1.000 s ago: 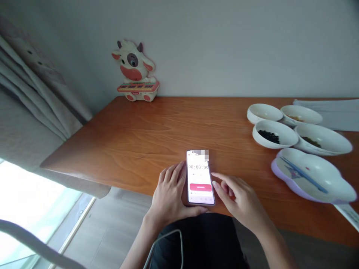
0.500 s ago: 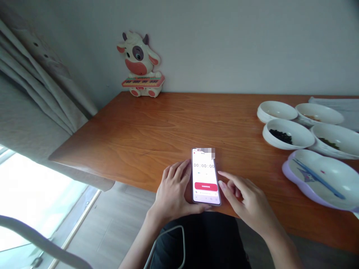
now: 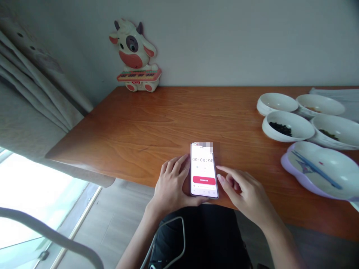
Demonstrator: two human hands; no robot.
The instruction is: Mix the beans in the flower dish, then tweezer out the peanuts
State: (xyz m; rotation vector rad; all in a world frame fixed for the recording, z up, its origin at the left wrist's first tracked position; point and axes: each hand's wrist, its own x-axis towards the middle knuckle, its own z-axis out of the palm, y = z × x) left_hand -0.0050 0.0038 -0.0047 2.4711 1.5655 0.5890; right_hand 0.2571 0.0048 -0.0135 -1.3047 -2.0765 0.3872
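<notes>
A smartphone stands or lies near the table's front edge, its lit screen facing me with a row of zeros and a red button; I cannot tell how far it is tilted. My left hand grips it, fingers along the left edge and thumb at the bottom edge. Just off the phone's right side is my right hand, holding nothing, with index finger and thumb stretched out apart and the other fingers curled.
White bowls, some with dark or greenish bits inside, stand on the wooden table at right. Nearer is a lilac-rimmed dish with blue chopsticks. A cow toy piano is at the back left. A pale cable crosses my lap.
The whole view has shifted slightly, so things appear higher in the picture. Both hands keep nearly the same pose around the phone, and its screen still shows zeros.
</notes>
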